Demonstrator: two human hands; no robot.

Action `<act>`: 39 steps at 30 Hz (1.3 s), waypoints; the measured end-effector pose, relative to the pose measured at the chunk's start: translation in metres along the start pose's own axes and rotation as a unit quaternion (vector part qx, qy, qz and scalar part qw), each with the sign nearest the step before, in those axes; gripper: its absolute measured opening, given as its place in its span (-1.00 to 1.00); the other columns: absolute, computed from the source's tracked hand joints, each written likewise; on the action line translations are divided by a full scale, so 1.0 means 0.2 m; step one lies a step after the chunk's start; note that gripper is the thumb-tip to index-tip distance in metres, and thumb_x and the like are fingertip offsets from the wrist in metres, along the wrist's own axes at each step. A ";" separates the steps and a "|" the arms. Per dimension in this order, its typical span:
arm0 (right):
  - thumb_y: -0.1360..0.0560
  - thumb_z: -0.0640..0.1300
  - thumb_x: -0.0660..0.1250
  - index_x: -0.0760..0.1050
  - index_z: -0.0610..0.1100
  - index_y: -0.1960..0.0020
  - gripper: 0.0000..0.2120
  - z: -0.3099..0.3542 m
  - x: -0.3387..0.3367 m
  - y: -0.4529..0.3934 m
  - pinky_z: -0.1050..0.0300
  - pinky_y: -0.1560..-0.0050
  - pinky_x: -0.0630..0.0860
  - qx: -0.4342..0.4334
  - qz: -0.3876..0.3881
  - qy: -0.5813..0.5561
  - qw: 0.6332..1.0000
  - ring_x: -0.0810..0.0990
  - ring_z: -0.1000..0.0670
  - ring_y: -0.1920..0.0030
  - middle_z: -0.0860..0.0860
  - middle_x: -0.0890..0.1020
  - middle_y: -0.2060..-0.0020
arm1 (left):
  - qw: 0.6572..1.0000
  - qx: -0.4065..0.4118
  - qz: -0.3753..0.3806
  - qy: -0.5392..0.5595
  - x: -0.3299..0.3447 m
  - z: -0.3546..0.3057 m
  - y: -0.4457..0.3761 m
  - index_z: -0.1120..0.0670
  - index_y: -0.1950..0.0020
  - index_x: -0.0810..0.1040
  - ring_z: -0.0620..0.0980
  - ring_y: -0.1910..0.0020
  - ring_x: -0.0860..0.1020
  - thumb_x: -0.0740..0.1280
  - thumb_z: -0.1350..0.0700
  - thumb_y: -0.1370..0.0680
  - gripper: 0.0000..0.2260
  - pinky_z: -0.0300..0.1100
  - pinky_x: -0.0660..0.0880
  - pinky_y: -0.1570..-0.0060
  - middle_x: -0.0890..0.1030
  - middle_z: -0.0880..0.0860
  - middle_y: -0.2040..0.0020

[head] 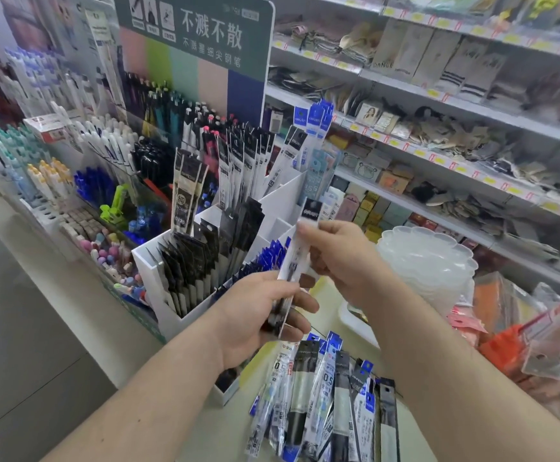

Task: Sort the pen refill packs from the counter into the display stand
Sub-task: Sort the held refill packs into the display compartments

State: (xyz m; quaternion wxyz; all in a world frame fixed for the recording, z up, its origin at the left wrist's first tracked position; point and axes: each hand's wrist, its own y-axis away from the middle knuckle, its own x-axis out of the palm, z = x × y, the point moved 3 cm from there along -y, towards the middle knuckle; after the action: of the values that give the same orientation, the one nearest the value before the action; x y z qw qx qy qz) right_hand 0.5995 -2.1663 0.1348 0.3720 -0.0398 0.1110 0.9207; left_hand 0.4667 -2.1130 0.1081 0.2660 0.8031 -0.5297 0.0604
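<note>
Hands meet over a shop counter [332, 305], both on one pen refill pack [300, 248] held upright and slightly tilted above the counter's near edge. The left hand [258, 315] grips the pack's lower end, fingers curled round it from the front; the right hand [335, 255] pinches the upper part, thumb and fingers closed just below the pack's black header card. The pack hangs in the air just in front of the white display stand [158, 278], touching neither stand nor counter.

The stand rises in steps toward the back. Its front compartment is packed tight with black-headed refill packs [192, 258]; the one just right of it holds blue-headed packs [268, 258]; taller packs [242, 161] fill the rear rows. The white compartments at the stand's right, directly behind the held pack, show bare walls with room at the top.

Below the hands, a loose pile of refill packs [332, 405] lies fanned out on the counter, running off the picture's lower edge. Bare counter shows between the pile and the stand's base. To the right, a stack of clear scalloped plastic trays [428, 261] stands close to the right forearm, with an orange object [502, 348] and clear bags beyond it. Pen racks [55, 151] crowd the left of the stand, and a green sign [198, 38] stands behind it. Shelves of small goods [438, 128] line the wall at right.
</note>
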 end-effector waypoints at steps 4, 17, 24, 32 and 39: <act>-0.59 -0.03 0.35 0.46 -0.15 0.19 -0.75 0.09 -0.14 -0.10 0.12 0.37 0.26 -0.020 -0.208 -0.070 0.975 0.28 -0.03 0.38 -0.09 0.35 0.39 | 1.000 0.020 0.010 0.008 -0.03 -0.04 0.00 0.24 -0.19 0.48 0.08 0.34 0.61 0.22 0.26 -0.63 -0.84 -0.16 0.57 0.39 0.67 0.19 0.10; -0.62 0.00 0.30 0.55 -0.18 0.29 -0.62 0.37 -0.06 -0.33 0.10 0.38 0.43 -0.180 -0.276 0.001 0.944 0.43 0.06 0.44 -0.01 0.56 0.41 | 0.998 0.051 -0.021 0.020 -0.08 -0.09 -0.04 0.20 -0.22 0.51 0.07 0.28 0.60 0.25 0.28 -0.61 -0.80 -0.12 0.59 0.32 0.69 0.14 0.13; -0.59 -0.05 0.34 0.63 -0.32 0.12 -0.67 0.33 0.05 -0.48 0.08 0.25 0.47 -0.108 -0.168 0.209 0.957 0.46 0.01 0.37 -0.20 0.69 0.20 | 0.999 0.042 -0.024 0.012 -0.11 -0.05 -0.04 0.18 -0.19 0.55 0.06 0.28 0.60 0.25 0.27 -0.61 -0.82 -0.12 0.57 0.35 0.68 0.14 0.11; -0.54 0.03 0.40 0.64 -0.14 0.14 -0.76 0.27 0.08 -0.51 -0.02 0.03 0.65 -0.077 -0.110 0.252 0.958 0.56 0.03 0.30 0.00 0.65 0.29 | 0.999 0.034 -0.025 0.000 -0.10 -0.03 -0.04 0.16 -0.17 0.57 0.06 0.27 0.62 0.25 0.26 -0.61 -0.83 -0.08 0.57 0.31 0.68 0.14 0.09; -0.51 0.07 0.44 0.64 -0.06 0.15 -0.80 0.15 -0.05 -0.32 0.14 0.16 0.58 -0.064 -0.123 0.183 0.973 0.62 0.07 0.19 0.03 0.66 0.24 | 0.998 0.031 -0.023 -0.052 -0.04 0.04 -0.05 0.13 -0.16 0.56 0.01 0.27 0.62 0.26 0.26 -0.61 -0.84 -0.06 0.58 0.25 0.69 0.08 0.13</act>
State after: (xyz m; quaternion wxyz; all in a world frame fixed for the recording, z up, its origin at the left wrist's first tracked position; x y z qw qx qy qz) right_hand 0.6520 -2.1206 0.1551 0.4522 -0.2443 0.1119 0.8504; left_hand 0.4699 -2.1076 0.0940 0.2145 0.8251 -0.5219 0.0291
